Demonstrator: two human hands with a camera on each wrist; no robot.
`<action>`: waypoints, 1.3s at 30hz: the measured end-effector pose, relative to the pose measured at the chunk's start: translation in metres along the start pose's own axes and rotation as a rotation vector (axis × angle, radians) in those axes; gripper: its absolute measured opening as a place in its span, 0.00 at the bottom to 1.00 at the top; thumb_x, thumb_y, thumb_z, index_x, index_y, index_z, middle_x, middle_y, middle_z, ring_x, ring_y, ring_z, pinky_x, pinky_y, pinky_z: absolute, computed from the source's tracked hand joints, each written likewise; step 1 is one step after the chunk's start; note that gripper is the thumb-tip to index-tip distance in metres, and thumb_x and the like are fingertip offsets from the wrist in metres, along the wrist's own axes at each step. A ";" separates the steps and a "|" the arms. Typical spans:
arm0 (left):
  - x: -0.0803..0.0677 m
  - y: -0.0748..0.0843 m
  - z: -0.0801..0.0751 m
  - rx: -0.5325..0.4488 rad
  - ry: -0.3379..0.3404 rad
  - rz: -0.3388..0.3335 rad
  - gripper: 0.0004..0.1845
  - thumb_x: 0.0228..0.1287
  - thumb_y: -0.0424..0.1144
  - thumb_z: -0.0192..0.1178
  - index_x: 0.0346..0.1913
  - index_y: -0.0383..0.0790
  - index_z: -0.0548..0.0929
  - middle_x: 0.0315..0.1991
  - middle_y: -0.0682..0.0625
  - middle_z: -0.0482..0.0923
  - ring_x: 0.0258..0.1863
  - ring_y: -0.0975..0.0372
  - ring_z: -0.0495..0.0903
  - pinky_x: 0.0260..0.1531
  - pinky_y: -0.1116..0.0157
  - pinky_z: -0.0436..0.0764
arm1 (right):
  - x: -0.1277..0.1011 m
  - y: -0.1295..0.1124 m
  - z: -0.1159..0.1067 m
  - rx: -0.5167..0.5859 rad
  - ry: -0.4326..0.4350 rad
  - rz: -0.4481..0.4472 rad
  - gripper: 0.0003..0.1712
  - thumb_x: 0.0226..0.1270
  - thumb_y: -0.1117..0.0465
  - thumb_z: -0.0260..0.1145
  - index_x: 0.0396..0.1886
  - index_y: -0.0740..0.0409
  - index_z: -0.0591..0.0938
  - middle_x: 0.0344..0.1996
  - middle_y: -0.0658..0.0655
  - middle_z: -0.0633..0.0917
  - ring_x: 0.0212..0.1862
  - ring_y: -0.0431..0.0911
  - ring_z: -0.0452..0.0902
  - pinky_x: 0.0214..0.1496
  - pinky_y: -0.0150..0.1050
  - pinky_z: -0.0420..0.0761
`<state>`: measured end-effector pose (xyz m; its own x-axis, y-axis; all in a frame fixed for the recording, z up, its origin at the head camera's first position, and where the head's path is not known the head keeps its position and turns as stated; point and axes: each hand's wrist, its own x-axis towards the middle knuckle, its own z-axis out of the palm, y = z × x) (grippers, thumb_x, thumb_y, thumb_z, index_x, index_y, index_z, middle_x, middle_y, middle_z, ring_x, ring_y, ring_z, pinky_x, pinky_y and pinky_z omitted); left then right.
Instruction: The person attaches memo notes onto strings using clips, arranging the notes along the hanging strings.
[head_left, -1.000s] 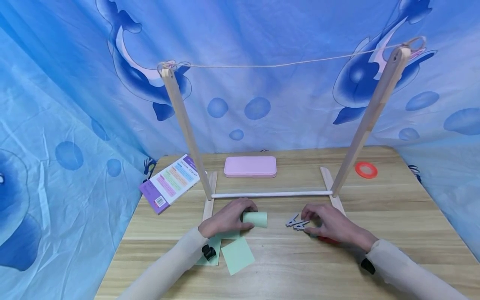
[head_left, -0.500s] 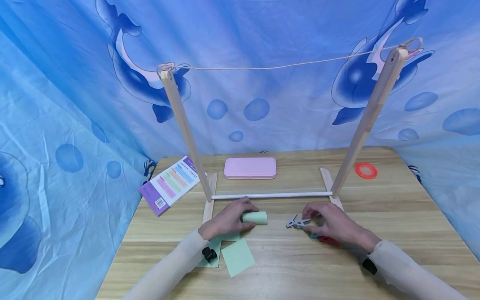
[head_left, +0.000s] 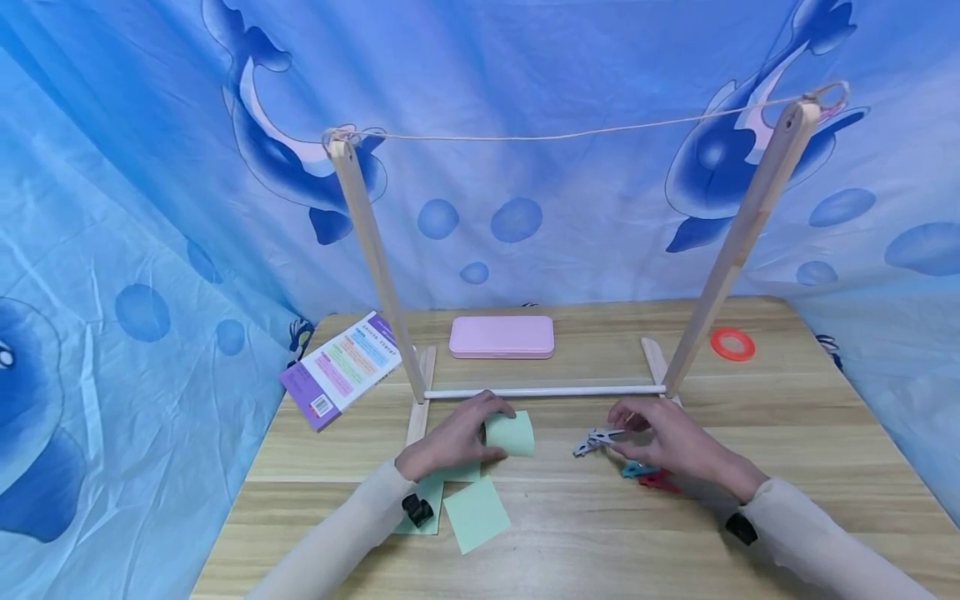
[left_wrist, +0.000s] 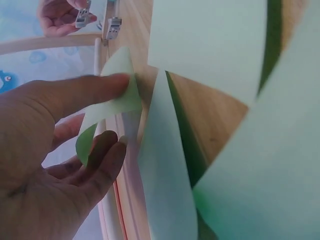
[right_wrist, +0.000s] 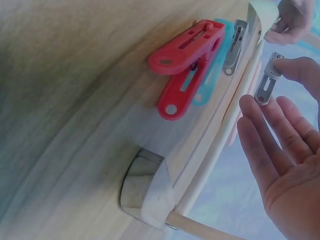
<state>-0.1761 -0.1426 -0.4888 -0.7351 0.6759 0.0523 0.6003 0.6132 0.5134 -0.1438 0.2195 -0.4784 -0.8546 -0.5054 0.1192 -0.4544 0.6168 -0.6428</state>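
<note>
My left hand pinches a curled light-green paper sheet between thumb and fingers, just in front of the rack's white bottom rod. The left wrist view shows the thumb pressing the green sheet into a bend. My right hand pinches a grey clothespin just above the table; in the right wrist view the held grey clothespin hangs at the fingertips. A second grey clothespin, a teal one and a red one lie on the wood beside it.
A wooden rack with two slanted posts carries a string across the top. Behind it lie a pink case, a booklet at the left and a red ring at the right. More green sheets lie near my left forearm.
My right hand has drawn back and up with the grey clothespin, uncovering the teal and red pins. The left hand has raised the green sheet a little, which now shows more of its face.
</note>
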 end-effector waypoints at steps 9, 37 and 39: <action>-0.001 -0.005 -0.003 -0.092 0.032 -0.018 0.16 0.66 0.37 0.64 0.56 0.47 0.80 0.52 0.55 0.81 0.34 0.68 0.76 0.34 0.75 0.78 | 0.005 -0.006 -0.004 0.024 0.064 -0.041 0.12 0.58 0.59 0.75 0.40 0.45 0.82 0.35 0.40 0.84 0.37 0.31 0.82 0.40 0.30 0.86; -0.003 0.003 -0.027 -0.371 0.428 -0.126 0.06 0.62 0.41 0.68 0.42 0.52 0.85 0.37 0.56 0.87 0.33 0.66 0.84 0.31 0.70 0.86 | 0.038 -0.045 -0.045 0.102 0.182 -0.143 0.14 0.60 0.57 0.74 0.45 0.47 0.82 0.39 0.46 0.86 0.40 0.39 0.84 0.44 0.38 0.88; -0.002 0.005 -0.031 -0.406 0.457 -0.155 0.07 0.61 0.41 0.68 0.42 0.51 0.85 0.37 0.54 0.87 0.34 0.64 0.85 0.31 0.71 0.86 | 0.042 -0.049 -0.050 0.087 0.184 -0.137 0.15 0.61 0.56 0.73 0.46 0.45 0.81 0.41 0.46 0.86 0.41 0.38 0.84 0.45 0.38 0.88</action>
<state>-0.1815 -0.1536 -0.4595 -0.9182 0.2934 0.2662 0.3747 0.4251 0.8239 -0.1698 0.1987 -0.4041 -0.8212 -0.4578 0.3406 -0.5531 0.4918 -0.6725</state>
